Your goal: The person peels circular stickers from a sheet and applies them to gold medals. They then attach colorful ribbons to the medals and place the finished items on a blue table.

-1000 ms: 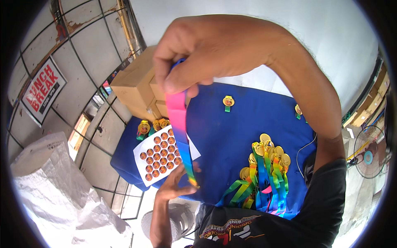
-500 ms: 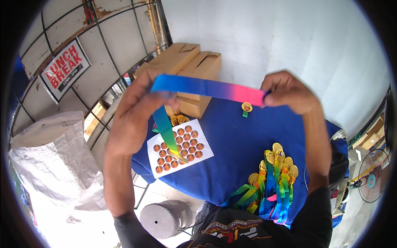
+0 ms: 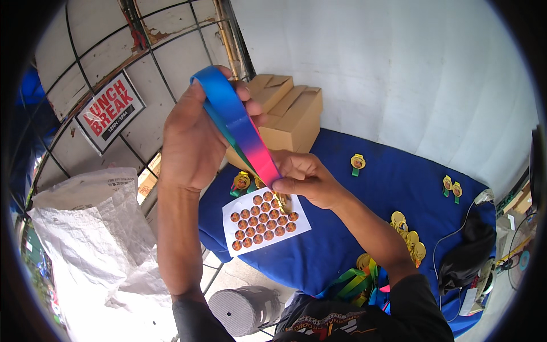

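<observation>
A multicoloured ribbon [image 3: 242, 122], blue fading to pink with a green strand behind, is looped over my left hand [image 3: 196, 134], held between thumb and fingers. Lower down, my right hand [image 3: 307, 178] pinches its pink end. A gold medal [image 3: 285, 203] hangs just below the right fingers, partly hidden by them. Beneath it on the table lies a white sheet [image 3: 307, 225] bearing rows of round, dark orange stickers [image 3: 269, 235]. More gold medals [image 3: 241, 181] rest by the sheet's far edge, partly covered by my hands.
Cardboard boxes [image 3: 299, 119] stand at the back of the blue-covered table [image 3: 370, 199]. A medal [image 3: 357, 162] and a pair of medals [image 3: 452, 187] lie apart. Near my right forearm is a pile of ribboned medals [image 3: 407, 233]. A white sack [image 3: 97, 222] stands left; a black bag [image 3: 470, 245] lies right.
My right hand has come left and down with the ribbon's pink end, close above the sheet. The stretched ribbon now hangs folded from my left hand. The view has shifted.
</observation>
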`<state>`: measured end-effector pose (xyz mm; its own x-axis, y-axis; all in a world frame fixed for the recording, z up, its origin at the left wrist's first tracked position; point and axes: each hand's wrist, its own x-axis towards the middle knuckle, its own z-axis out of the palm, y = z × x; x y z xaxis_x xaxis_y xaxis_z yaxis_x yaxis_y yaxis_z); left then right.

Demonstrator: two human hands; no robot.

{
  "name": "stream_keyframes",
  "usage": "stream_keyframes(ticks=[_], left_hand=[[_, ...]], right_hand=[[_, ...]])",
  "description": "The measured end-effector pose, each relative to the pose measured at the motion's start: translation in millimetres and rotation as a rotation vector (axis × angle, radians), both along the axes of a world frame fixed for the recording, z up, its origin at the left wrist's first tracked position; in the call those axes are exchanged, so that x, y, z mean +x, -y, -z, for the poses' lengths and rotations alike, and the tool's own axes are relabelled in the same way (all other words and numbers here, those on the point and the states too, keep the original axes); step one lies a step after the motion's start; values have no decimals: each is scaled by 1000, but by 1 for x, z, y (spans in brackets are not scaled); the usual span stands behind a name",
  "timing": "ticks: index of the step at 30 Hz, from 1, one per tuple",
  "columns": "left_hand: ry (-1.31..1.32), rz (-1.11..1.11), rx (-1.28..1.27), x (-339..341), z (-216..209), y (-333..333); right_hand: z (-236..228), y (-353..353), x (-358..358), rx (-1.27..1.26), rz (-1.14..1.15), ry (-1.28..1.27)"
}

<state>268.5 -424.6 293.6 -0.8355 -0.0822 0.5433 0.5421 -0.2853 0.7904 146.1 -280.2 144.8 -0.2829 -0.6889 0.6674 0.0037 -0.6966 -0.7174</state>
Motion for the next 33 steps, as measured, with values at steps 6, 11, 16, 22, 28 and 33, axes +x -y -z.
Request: stream_keyframes(ticks=[6,11,16,22,28,33], left_hand=[[-79,248,128,-13,3,1],[-117,173,183,-17,7,-6],[-97,243,216,-20,10,-6],[-97,261,177,-18,11,-2],[-357,-415,-668,-6,28,-12],[-677,-583,-1390,-6,46,-6]], right_hand=[[4,-9,3,184,-253,188],[9,-11,10,141,-147,241],[9,-12,12,89,-91,199],[9,-8,12,-19,-151,255],[-4,-30,17,71,-90,178],[-14,-50,21,88,106,-84]])
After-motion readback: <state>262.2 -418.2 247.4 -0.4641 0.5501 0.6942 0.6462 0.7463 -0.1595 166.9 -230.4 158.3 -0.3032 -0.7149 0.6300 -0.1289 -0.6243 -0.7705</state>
